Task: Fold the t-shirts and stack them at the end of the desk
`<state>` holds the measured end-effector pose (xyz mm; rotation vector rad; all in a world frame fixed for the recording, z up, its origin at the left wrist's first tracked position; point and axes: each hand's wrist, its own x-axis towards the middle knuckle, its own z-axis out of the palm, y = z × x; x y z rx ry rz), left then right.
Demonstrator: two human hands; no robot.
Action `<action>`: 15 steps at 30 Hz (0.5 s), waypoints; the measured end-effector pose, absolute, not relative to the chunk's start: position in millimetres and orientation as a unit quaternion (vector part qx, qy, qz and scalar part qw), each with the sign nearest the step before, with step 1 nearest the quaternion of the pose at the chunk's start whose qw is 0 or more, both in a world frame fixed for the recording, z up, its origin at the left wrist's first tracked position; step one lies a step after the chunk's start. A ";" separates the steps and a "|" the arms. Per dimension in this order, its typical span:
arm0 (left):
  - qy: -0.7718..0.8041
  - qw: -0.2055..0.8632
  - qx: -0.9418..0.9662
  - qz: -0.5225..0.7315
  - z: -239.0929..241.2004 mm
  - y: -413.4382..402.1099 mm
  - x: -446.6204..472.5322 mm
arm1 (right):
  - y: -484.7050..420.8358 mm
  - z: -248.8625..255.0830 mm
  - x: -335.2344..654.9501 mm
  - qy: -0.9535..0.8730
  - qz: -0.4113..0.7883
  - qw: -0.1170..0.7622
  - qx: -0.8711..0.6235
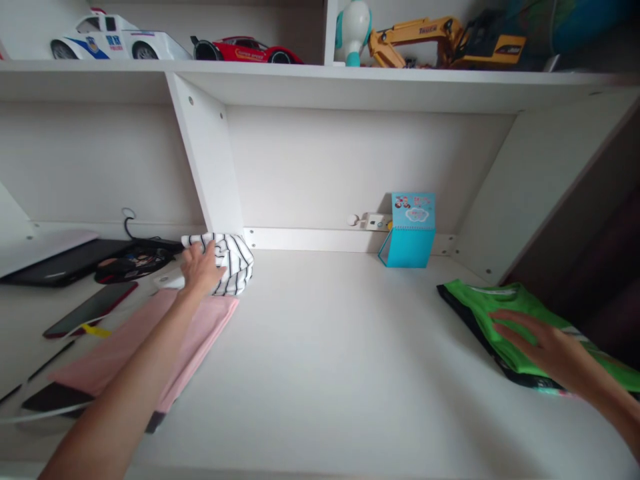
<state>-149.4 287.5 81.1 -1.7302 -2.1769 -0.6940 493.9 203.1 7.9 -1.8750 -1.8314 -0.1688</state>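
Observation:
My left hand (pixel 200 270) reaches far across the white desk (pixel 340 347) and rests on a folded black-and-white striped garment (pixel 231 261) by the shelf divider, fingers curled over its left edge. Just in front of it lies a folded pink cloth (pixel 150 347), under my forearm. My right hand (pixel 545 347) lies flat with fingers spread on a folded green garment (pixel 495 307) with dark trim at the desk's right edge.
A small blue desk calendar (pixel 410 230) stands at the back wall. At the left lie a laptop (pixel 60 260), a phone (pixel 90 310), cables and pens. Toy cars (pixel 240 50) and a yellow toy excavator (pixel 445 40) sit on the upper shelf.

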 end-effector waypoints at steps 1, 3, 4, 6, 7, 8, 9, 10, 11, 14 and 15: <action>-0.770 0.132 -0.577 -0.236 83.3 286.1 -160.1 | 203.6 11.9 484.0 -0.686 -0.037 0.256 -0.680; -0.783 0.107 -0.560 -0.247 88.7 287.0 -170.6 | 205.6 22.5 461.7 -0.701 -0.006 0.267 -0.662; -0.770 0.092 -0.569 -0.274 93.3 289.2 -169.2 | 207.0 28.7 448.7 -0.700 -0.008 0.278 -0.658; -0.713 0.070 -0.606 -0.346 107.9 295.3 -151.1 | 209.4 42.2 416.4 -0.711 0.003 0.299 -0.636; -0.680 0.067 -0.627 -0.375 117.6 298.3 -134.1 | 210.2 49.2 396.6 -0.720 0.020 0.310 -0.620; -0.649 0.064 -0.646 -0.398 128.2 300.4 -112.2 | 210.5 56.4 374.1 -0.729 0.045 0.327 -0.600; -0.625 0.059 -0.662 -0.411 138.9 301.3 -86.5 | 210.2 63.6 349.3 -0.737 0.079 0.344 -0.576; -0.595 0.051 -0.673 -0.436 149.1 300.7 -58.0 | 209.3 70.8 322.8 -0.741 0.118 0.369 -0.548; -0.532 0.015 -0.686 -0.496 158.4 298.5 -28.4 | 208.1 77.6 295.7 -0.743 0.173 0.398 -0.510; -0.361 -0.149 -0.710 -0.586 177.7 284.9 51.6 | 206.4 94.9 223.9 -0.746 0.280 0.440 -0.415; -0.322 -0.201 -0.709 -0.594 181.5 279.7 70.8 | 207.7 99.2 207.8 -0.747 0.277 0.456 -0.396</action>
